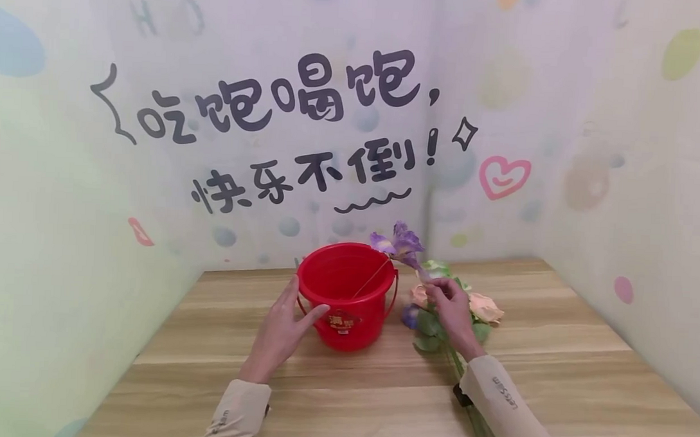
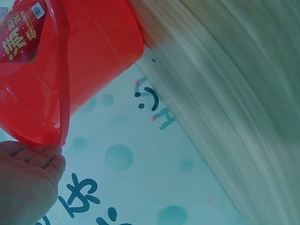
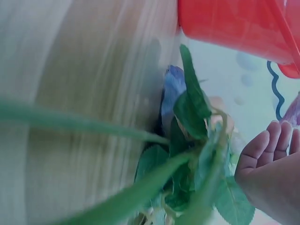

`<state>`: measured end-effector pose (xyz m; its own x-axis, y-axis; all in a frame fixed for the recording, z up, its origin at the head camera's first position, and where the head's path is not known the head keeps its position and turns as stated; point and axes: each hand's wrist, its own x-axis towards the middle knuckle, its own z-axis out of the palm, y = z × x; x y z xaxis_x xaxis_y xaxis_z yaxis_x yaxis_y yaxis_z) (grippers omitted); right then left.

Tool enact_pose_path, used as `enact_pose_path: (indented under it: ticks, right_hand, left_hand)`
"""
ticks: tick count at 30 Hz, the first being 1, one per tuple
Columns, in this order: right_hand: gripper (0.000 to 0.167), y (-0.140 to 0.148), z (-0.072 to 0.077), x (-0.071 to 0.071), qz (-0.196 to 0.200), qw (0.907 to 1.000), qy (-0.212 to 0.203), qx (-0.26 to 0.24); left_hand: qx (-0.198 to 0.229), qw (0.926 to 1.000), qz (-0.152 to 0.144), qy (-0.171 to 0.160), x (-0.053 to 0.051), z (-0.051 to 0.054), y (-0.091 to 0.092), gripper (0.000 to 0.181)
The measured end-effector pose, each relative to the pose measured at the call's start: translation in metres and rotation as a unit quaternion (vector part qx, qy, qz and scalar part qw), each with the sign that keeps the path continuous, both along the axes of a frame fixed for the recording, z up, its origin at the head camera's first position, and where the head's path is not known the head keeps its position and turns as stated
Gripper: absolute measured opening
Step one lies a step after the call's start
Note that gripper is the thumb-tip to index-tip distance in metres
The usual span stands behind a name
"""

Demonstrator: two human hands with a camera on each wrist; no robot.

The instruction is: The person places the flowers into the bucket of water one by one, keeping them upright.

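A red bucket (image 1: 349, 328) stands upright on the wooden table, with a label on its front. My left hand (image 1: 279, 335) rests against the bucket's left side, fingers by the rim and thumb stretched across the front. In the left wrist view, the left fingers (image 2: 47, 157) touch the rim near the handle's end. A purple iris (image 1: 404, 244) is pinched at its lower end by my right hand (image 1: 453, 312), its petals over the bucket's right rim. A thin line crosses the bucket's inside; whether it is a stem I cannot tell. Only the iris's edge (image 3: 293, 111) shows in the right wrist view.
Beneath and beside the right hand lies a bunch of artificial flowers, with peach roses (image 1: 486, 308), a purple-blue bloom (image 1: 410, 316) and green leaves (image 3: 192, 110). Their stems run toward the table's near edge under the right sleeve. Printed walls (image 1: 333, 25) enclose the table (image 1: 378, 399).
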<state>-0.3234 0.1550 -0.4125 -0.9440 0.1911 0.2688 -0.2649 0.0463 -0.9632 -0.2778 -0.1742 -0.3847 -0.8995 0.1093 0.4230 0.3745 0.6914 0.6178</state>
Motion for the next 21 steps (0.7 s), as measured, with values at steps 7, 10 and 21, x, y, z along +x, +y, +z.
enact_pose_path:
  ticks: [7,10,21]
  right_hand:
    - [0.025,0.015,0.003,0.008,-0.009,0.9999,0.012,0.004]
    - [0.023,0.022,0.002,0.01,-0.013,0.9993,0.035,-0.009]
    - [0.028,0.045,0.004,0.023,-0.021,0.9996,0.002,0.02]
  left_hand:
    - [0.001,1.0,0.001,-0.008,0.0,0.0,-0.001,0.102]
    - [0.001,1.0,0.0,-0.007,0.0,0.0,-0.001,0.101]
    - [0.0,0.9999,0.0,-0.015,0.0,0.0,-0.001,0.101]
